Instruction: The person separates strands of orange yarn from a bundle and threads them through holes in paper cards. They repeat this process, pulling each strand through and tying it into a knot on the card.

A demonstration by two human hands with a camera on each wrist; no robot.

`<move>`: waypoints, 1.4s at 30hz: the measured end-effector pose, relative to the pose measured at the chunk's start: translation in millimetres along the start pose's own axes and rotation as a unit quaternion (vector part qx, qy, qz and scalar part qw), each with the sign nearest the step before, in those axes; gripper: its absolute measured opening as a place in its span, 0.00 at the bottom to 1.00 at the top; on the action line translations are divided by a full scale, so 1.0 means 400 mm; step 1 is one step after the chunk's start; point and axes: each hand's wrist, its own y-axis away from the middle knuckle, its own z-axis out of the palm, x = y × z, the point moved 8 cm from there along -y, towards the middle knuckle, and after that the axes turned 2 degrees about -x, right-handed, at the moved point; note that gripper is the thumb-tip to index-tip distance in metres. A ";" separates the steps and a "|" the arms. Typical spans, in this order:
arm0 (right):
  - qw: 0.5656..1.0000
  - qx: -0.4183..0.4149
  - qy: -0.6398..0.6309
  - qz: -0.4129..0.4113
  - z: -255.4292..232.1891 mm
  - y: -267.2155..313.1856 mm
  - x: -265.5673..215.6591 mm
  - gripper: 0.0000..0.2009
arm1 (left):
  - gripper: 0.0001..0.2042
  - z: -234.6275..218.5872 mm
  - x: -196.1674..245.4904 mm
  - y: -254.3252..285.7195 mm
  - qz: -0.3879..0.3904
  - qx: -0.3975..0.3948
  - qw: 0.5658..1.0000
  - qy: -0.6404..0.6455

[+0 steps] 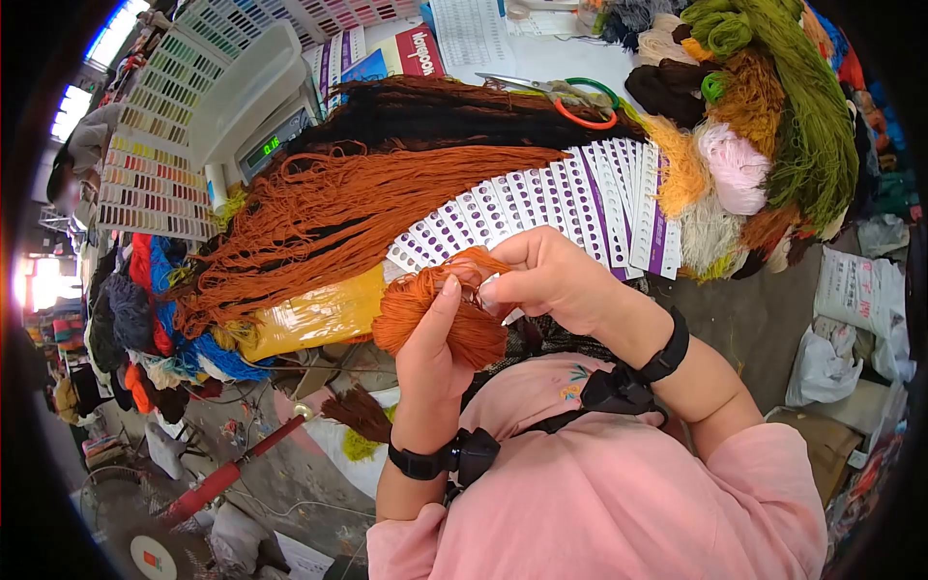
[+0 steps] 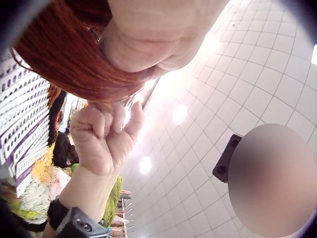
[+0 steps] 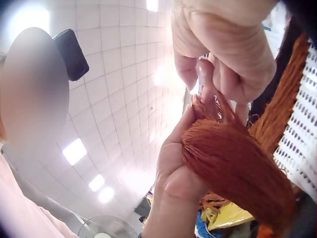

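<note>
Left hand gripped orange yarn, thumb over bundle, above the person's lap, near the table edge. Right hand pinched strands at its top. Cards lay just beyond.

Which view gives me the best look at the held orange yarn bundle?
The right wrist view: the orange yarn bundle is large there, gripped by the left hand. The head view shows it smaller, partly behind the left thumb; the left wrist view cuts it off.
</note>
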 end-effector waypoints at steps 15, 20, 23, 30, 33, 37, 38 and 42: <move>0.990 -0.066 -0.114 -0.046 -0.014 0.009 0.002 0.06 | 0.15 0.004 -0.002 -0.001 0.009 -0.034 0.998 -0.049; 0.977 -0.040 -0.210 -0.004 -0.026 0.015 0.014 0.02 | 0.21 0.035 0.006 0.009 0.024 -0.080 0.996 -0.025; 0.989 -0.023 -0.144 0.016 -0.027 0.013 0.019 0.04 | 0.24 0.047 0.001 0.009 0.022 -0.081 0.994 -0.065; 0.999 0.019 0.040 0.001 -0.006 0.007 0.007 0.04 | 0.26 0.067 -0.005 0.007 0.001 -0.117 0.988 -0.106; 0.998 0.026 0.053 0.005 0.002 0.016 -0.007 0.03 | 0.26 0.064 -0.005 0.007 -0.005 -0.118 0.988 -0.095; 0.999 0.022 0.045 -0.009 -0.005 0.009 0.002 0.03 | 0.26 0.069 -0.003 0.009 -0.006 -0.128 0.988 -0.081; 0.999 0.028 0.026 -0.010 -0.007 0.007 0.003 0.02 | 0.25 0.064 0.001 0.009 -0.002 -0.116 0.992 -0.056; 0.999 0.033 -0.036 -0.011 -0.015 0.006 0.010 0.02 | 0.21 0.042 0.005 0.013 -0.001 -0.091 0.995 0.029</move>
